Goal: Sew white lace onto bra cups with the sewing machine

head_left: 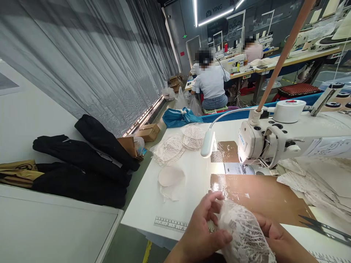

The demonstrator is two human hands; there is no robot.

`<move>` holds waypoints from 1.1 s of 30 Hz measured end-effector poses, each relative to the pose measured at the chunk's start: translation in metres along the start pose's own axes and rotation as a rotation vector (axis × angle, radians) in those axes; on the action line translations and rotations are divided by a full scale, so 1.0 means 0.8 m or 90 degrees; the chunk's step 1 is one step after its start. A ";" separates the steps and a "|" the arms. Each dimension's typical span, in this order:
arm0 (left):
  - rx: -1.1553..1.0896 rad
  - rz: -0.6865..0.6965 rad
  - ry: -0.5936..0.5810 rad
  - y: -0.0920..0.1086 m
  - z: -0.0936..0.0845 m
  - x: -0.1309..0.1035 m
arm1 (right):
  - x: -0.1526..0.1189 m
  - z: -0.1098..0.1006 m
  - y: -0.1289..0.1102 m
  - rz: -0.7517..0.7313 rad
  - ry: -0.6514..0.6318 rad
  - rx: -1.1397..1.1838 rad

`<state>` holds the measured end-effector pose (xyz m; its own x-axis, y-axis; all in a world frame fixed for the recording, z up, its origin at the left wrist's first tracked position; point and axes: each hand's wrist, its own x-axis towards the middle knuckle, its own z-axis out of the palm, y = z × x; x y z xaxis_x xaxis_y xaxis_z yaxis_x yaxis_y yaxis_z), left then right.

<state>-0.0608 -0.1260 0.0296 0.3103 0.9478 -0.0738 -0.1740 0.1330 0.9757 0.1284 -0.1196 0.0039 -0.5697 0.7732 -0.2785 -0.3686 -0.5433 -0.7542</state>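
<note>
A white lace cup piece [244, 228], shaped like a bra cup with a sheer edge, is held up over the front of the sewing table. My left hand [204, 223] grips its left edge, fingers curled and thumb against the lace. Behind the right side of the lace is my right hand [270, 228], closed on it, with its fingertips partly hidden. Beyond the hands stands a white sewing machine [248, 140], its lamp [208, 143] lit. A smooth beige cup [171, 176] with a sheer piece under it lies on the table to the left.
Stacked lace cups [168, 149] lie at the table's far left. Dark scissors [326, 228] rest at the right, near heaped lace pieces [307, 179]. Brown sheeting [263, 197] covers part of the tabletop. A blue bag [181, 117] sits past the far edge. Co-workers [211, 86] sit farther off.
</note>
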 end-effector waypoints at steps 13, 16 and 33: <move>-0.169 -0.123 0.144 -0.031 0.000 0.001 | 0.001 -0.019 0.004 -0.073 0.137 0.018; -0.158 -0.108 0.193 -0.032 0.006 0.003 | -0.003 -0.022 0.012 -0.131 0.098 -0.015; -0.272 -0.045 0.188 -0.020 0.022 0.005 | 0.003 -0.012 0.006 -0.072 0.194 0.030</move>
<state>-0.0405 -0.1297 0.0173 0.0686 0.9652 -0.2522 -0.5475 0.2478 0.7993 0.1323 -0.1173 -0.0062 -0.2795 0.8877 -0.3659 -0.4543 -0.4580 -0.7641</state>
